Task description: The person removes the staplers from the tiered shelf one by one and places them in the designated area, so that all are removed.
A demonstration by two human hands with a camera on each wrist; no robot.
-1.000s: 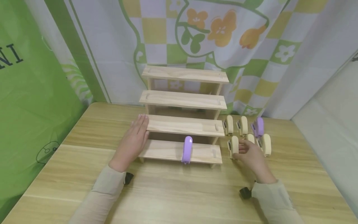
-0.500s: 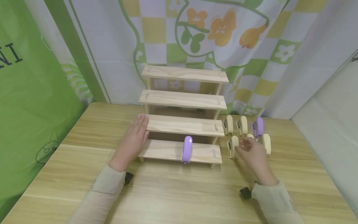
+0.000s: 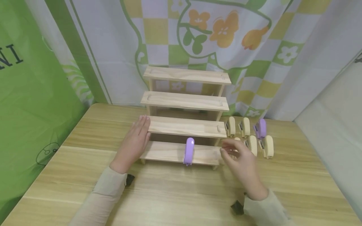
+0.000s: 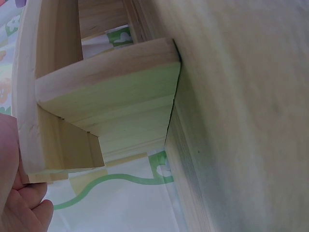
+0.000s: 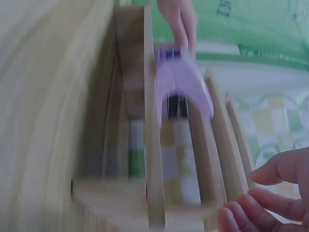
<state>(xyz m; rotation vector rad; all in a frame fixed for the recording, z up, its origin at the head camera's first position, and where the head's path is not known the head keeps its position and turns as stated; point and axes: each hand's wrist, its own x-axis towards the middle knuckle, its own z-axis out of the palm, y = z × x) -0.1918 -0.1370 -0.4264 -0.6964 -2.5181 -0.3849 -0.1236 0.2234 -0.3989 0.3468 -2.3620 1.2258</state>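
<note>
My left hand (image 3: 131, 145) rests with straight fingers against the left end of the second step of a wooden four-step shelf (image 3: 185, 99). A purple stapler (image 3: 189, 151) stands on the lowest step, right of its middle. Over the right end of that step is my right hand (image 3: 242, 166), fingers loosely bent, nothing between them in the right wrist view. Behind it, a cream stapler (image 3: 237, 139) is mostly hidden. Nearby on the table stand other cream staplers (image 3: 268, 147) and a second purple stapler (image 3: 260, 128), in two rows.
The wooden table (image 3: 175, 194) carries the shelf near its back edge. A patterned curtain (image 3: 158, 31) hangs right behind it. Green cloth (image 3: 34, 94) borders the left side, and a pale wall (image 3: 336, 103) the right.
My right hand has moved left and nearer, from the cream staplers to the lowest step's right end. The left hand and the stapler on the step have stayed put.
</note>
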